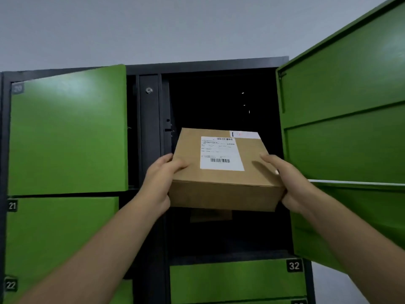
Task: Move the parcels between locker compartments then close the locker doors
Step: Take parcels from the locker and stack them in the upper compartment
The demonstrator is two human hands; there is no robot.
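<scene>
Grip: the parcel (223, 172) is clasped at its sides by left hand (158, 183) and right hand (289, 183).
Parcel: brown cardboard, white barcoded label (221, 153), frame centre.
Door (344, 128): green, swung open, right.

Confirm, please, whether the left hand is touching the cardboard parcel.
Touching. The head view shows the left hand gripping the cardboard parcel, thumb on top.

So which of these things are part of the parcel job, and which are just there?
In the job: parcel, held by left hand and right hand; open compartment behind it; open right door; ajar door 20.
Just there: shut door 21; shut door 32; wall.
</scene>
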